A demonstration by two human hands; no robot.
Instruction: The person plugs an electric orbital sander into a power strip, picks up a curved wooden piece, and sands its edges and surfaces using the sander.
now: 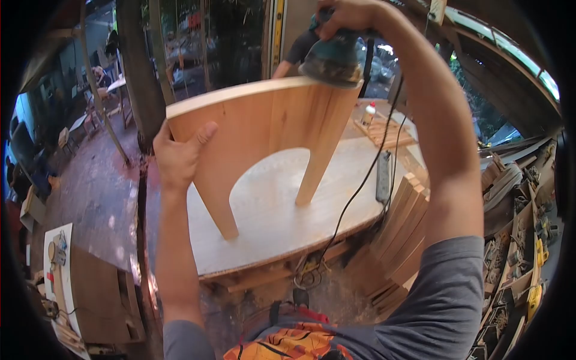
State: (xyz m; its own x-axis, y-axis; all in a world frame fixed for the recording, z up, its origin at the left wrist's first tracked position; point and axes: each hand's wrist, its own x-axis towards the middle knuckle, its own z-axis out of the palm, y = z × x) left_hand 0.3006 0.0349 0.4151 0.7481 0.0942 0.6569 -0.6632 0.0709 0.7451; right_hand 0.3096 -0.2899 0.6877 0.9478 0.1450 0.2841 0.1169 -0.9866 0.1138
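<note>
A wooden panel [264, 117] with an arched cutout and two legs stands upright on the pale worktable [258, 240]. My left hand [180, 153] grips its left edge, thumb on the near face, fingers behind. Up at the panel's far right corner, my right hand [351, 17] is wrapped round the top of a teal power sander [333, 57]. The sander's round pad rests on the panel's top edge. A black cord [366, 186] hangs down in front of the worktable's right part.
A power strip [383, 177] lies at the table's right side, near a red-capped bottle [369, 112] and wooden slats [387, 132]. Stacked boards [399, 228] lean at right. Behind the panel, another person's arm [291, 60] shows. Shelves of tools [510, 270] line the far right.
</note>
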